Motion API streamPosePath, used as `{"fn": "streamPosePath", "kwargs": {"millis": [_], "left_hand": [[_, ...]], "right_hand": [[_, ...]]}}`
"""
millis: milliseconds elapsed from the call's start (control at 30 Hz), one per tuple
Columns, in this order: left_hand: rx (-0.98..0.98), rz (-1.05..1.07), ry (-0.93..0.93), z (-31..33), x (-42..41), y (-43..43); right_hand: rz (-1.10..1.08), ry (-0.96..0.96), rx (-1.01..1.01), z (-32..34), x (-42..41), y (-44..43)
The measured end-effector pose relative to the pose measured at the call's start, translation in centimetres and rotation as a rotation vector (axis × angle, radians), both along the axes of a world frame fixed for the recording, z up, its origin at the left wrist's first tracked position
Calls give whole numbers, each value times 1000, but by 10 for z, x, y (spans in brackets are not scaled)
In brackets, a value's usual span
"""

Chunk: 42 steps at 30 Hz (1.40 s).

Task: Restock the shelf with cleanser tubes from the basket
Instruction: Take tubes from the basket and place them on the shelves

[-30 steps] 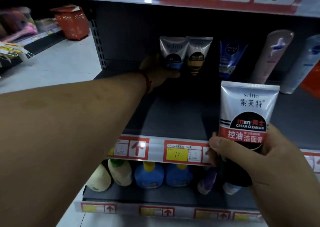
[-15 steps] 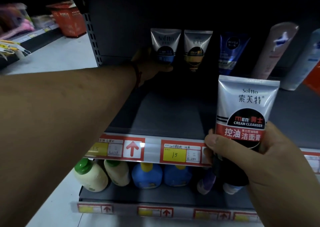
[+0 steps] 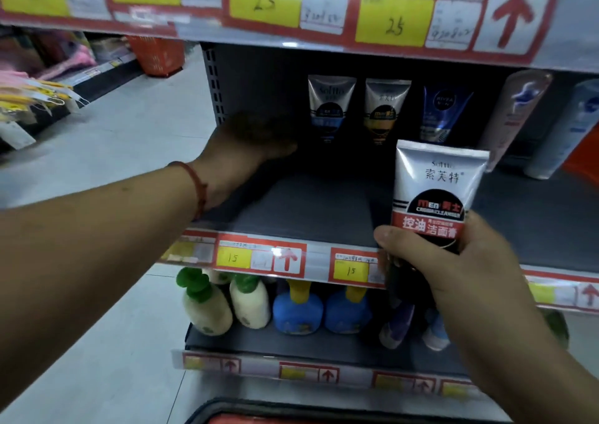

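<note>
The grey shelf is spanned across the middle. The left hand is reached into shadow at eleven o'clock, its grip not to be told. At four o'clock the right hand is wrapped round an upright cleanser tube, held before the shelf edge. Two standing tubes are set at the back, at twelve o'clock.

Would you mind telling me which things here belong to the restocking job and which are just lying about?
Job: cleanser tube held by the right hand; left hand inside the shelf bay; blue-banded Softto tube and gold-banded Softto tube at the back; shelf.
Lying about: Nivea tube; green-capped bottles and blue bottles below; red basket in the background.
</note>
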<state>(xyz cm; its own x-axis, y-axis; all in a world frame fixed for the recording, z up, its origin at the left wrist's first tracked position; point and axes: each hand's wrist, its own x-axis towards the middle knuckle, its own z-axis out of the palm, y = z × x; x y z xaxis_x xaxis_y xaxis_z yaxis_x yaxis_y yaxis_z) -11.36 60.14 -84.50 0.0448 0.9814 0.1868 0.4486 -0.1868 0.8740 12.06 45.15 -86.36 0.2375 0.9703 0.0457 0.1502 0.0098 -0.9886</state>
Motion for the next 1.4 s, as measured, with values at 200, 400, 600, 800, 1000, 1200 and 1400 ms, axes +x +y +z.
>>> {"fn": "streamPosePath", "kwargs": {"millis": [200,400,600,800,1000,1200,1400], "left_hand": [[-88,38,-285,5,-37,-59],[-247,-155,-477,21,-58,-68],[-178,-165,-478,15,-85,-40],[-96,-142,-511,11,-87,6],[-75,-198,-497,6,-89,34],[-10,-53,-390,0,-79,66],[-79,58,-262,-20,-68,78]], "right_hand": [[38,-35,75,20,-64,15],[167,-217,117,24,-129,64],[300,-299,55,18,-156,112],[352,-230,93,12,-145,163],[219,-356,151,7,-143,205],[98,-381,185,3,-142,232],[114,-417,87,-24,-138,235]]}}
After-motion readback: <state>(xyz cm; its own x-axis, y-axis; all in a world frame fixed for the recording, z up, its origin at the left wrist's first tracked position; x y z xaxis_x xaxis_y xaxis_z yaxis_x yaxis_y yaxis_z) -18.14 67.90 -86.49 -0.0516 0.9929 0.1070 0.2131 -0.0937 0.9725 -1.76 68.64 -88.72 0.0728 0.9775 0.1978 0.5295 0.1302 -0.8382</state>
